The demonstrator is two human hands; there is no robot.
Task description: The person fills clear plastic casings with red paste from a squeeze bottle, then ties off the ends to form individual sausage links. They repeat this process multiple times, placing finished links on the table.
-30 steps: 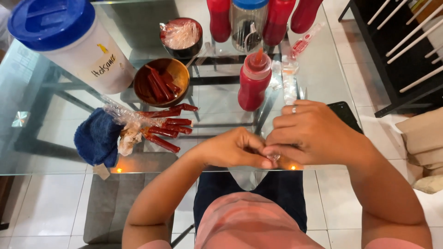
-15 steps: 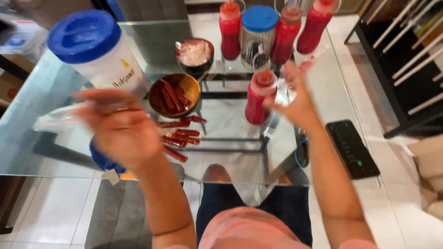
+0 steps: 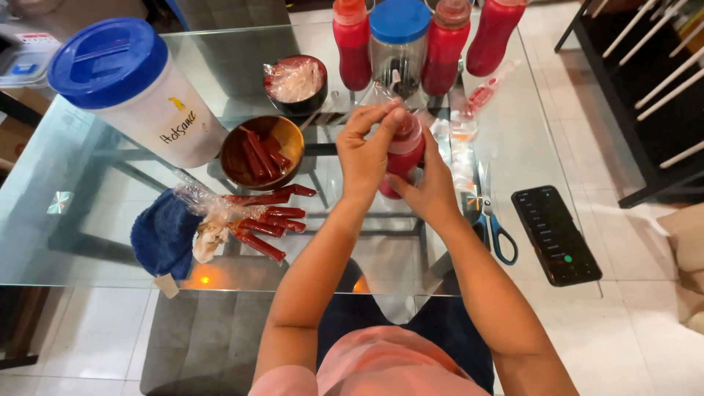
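At the far left of the glass table point(image 3: 88, 220) stands a big white tub with a blue lid point(image 3: 128, 88). In front of it, near the table's near edge, lies a blue cloth point(image 3: 163, 233), touching crumpled clear plastic and a loose row of thin red filled tubes point(image 3: 265, 220). Just behind them sits a brown bowl point(image 3: 262, 152) holding more red tubes, and further back a dark bowl point(image 3: 295, 82) stuffed with clear plastic.

At the middle, the left hand point(image 3: 365, 150) pinches the top of a small red squeeze bottle point(image 3: 402, 154) with its fingertips, while the right hand point(image 3: 431, 191) wraps the bottle's side from the right — both clamped on it, close together, the bottle upright above the glass. The hands hide most of it.

Behind stand three taller red bottles point(image 3: 446, 48) and a clear jar with a blue lid point(image 3: 398, 48). To the right lie blue-handled scissors point(image 3: 499, 231) and a dark phone point(image 3: 555, 235) — well apart from the hands. White floor tiles show under the glass.
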